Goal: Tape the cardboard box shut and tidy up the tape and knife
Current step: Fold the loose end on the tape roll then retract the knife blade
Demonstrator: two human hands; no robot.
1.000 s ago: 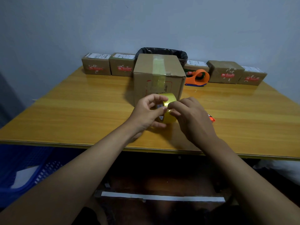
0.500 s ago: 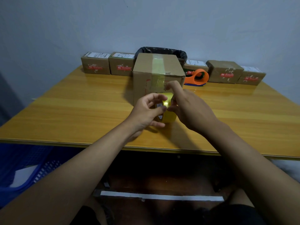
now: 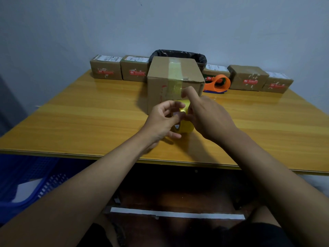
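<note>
- Curled round the yellow tape roll (image 3: 185,126) at the centre of the frame, the left hand (image 3: 162,122) grips it from the left side, thumb and fingertips bent over its top edge.
- Right hand (image 3: 208,116) covers the roll's right side; its forefinger sticks up in front of the cardboard box (image 3: 175,82), while the other fingers bend toward the roll's top. Whether they pinch a tape end or only touch the roll cannot be told, since the back of the hand hides them.
- Most of the roll is hidden between the two hands; only its yellow lower face and a bit of the upper rim show. Whether it rests on the table (image 3: 89,118) or is held just above it is unclear.
- Cardboard box stands just behind the hands, centre of frame, with a pale tape strip (image 3: 174,75) over its top and down its near face; its lower front is blocked by the hands.
- No knife can be made out.
- Both forearms reach in from the bottom corners and meet at the roll.
- Along the far table edge sit small boxes (image 3: 106,69), an orange tape dispenser (image 3: 218,83) right of the big box, and a black-lined bin (image 3: 178,54), mostly hidden behind it.
</note>
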